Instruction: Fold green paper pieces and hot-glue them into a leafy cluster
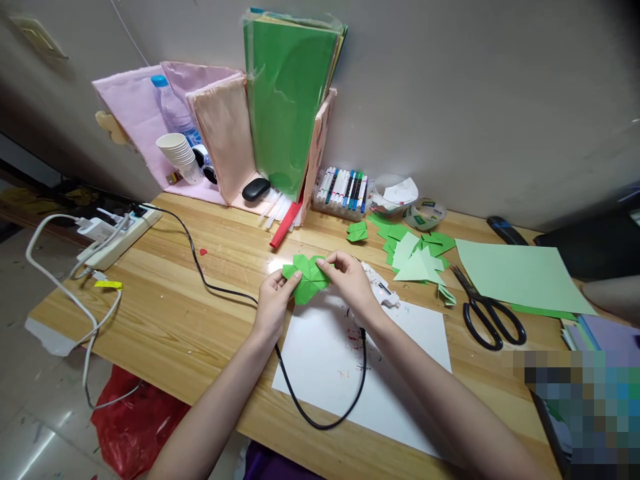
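Observation:
A folded green paper piece, creased and heart-like in outline, is held up between my two hands. My left hand pinches its left side with the thumb on top. On its upper right edge, my right hand grips it between thumb and fingers. Below lies a white sheet with small coloured marks. A white device, probably a glue gun, sits partly hidden behind my right hand, and a black cable loops over the sheet.
Black-handled scissors lie to the right beside pale green paper. Several green paper pieces are piled behind. Markers, a tape roll and a pink organizer stand along the wall. A power strip is at left.

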{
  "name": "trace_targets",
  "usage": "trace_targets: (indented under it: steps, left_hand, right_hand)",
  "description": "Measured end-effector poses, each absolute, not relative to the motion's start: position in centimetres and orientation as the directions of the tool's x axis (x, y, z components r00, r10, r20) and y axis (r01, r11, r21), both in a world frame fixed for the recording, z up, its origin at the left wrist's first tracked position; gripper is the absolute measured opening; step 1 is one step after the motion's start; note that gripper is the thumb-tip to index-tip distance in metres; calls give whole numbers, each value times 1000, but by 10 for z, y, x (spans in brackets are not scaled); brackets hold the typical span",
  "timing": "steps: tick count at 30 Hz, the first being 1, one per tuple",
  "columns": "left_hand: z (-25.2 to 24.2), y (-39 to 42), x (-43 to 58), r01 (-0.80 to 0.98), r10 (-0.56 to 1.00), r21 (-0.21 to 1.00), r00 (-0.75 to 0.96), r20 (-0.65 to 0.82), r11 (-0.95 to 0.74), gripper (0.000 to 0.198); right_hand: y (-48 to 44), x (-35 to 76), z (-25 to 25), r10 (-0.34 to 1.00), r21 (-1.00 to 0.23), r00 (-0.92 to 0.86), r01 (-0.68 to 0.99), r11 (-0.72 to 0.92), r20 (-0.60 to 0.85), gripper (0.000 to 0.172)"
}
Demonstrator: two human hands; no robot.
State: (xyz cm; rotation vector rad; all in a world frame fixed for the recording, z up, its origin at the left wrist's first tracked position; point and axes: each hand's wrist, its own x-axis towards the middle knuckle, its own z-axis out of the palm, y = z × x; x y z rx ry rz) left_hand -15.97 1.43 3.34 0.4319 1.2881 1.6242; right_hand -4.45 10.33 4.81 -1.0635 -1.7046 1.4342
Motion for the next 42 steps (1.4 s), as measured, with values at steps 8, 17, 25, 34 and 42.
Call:
trace_targets:
  steps: [8,17,25,34,42]
  left_hand:
    - [36,15,-157,-493,826,869,-478,-297,27,33]
    - [35,15,-156,-486,823,872,-475,-311,49,33]
    - [33,14,-160,-497,821,863,-455,-346,88,33]
    - [34,14,-168,-463,854,860,-339,-394,214,32]
    - [36,14,-166,-464,832,859,-372,-412,218,36]
  right_hand:
    - [102,-49,45,911,-991,-411,129,38,-19,26]
    - [100,-53,39,925,-996,-375,79,-31,-58,27]
    - [103,-54,41,903,-996,-424,87,-32,-65,26]
    - [111,-49,38,843,-989,-536,138,44,-37,24]
    - [105,-46,51,817,-973,-576,194,128,-8,21]
